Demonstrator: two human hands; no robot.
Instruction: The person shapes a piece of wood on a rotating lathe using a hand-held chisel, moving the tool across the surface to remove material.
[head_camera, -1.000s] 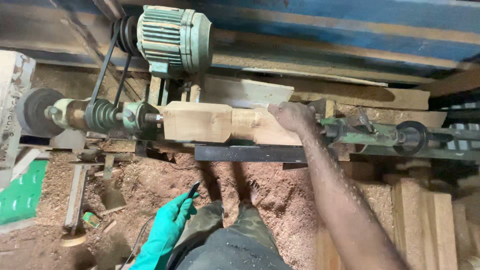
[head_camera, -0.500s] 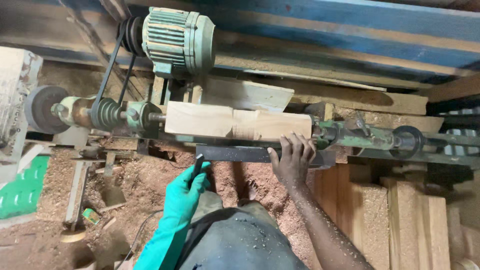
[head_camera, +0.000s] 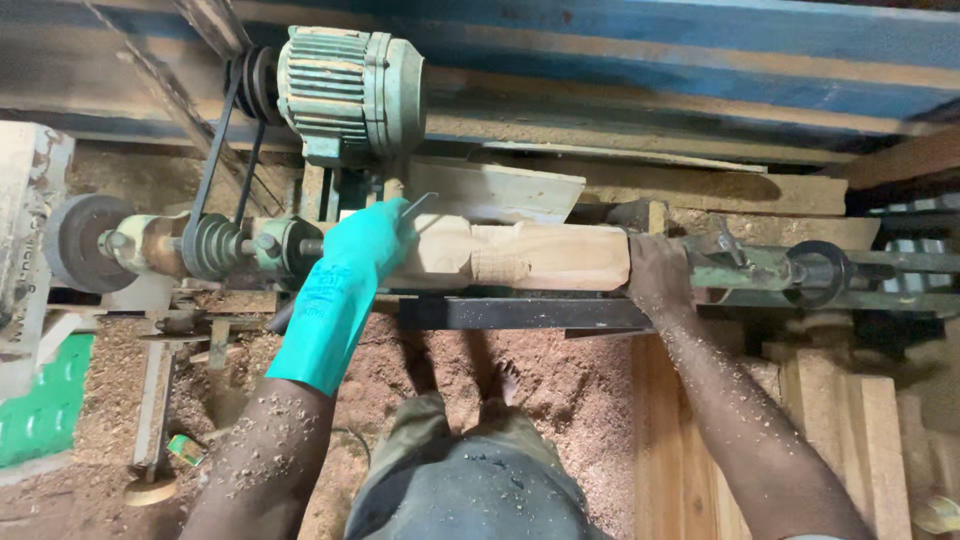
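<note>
You're seating the wood blank (head_camera: 520, 255) on the lathe — gloved left hand (head_camera: 362, 243) grips its left end, bare right hand (head_camera: 655, 275) wraps its right end — next, tighten it snug.

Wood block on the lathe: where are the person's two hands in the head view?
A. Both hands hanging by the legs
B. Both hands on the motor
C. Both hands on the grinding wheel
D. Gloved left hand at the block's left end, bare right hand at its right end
D: the gloved left hand rests on the left end of the wood block, and the bare right hand is at its right end.
</note>
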